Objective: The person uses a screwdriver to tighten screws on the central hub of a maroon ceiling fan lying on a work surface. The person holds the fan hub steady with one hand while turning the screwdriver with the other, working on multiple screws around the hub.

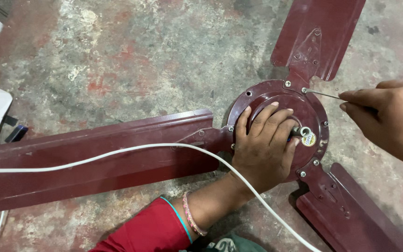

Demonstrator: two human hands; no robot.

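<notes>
Cable (117, 151) first, white, trailing across my left wrist and over one maroon blade (85, 161). I've got my left hand (264, 144) flat on the ceiling fan's motor housing (313, 112) on the concrete floor (141, 60), fingers spread — pressing, not gripping. Farther out, my right hand (388, 119) pinches a thin screwdriver (323, 94) — tip on a rim screw (304, 90).

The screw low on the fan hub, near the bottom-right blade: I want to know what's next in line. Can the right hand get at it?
Probably yes. That screw lies bare on the hub, clear of the left hand, and the right hand with its thin tool is just above it.
</notes>
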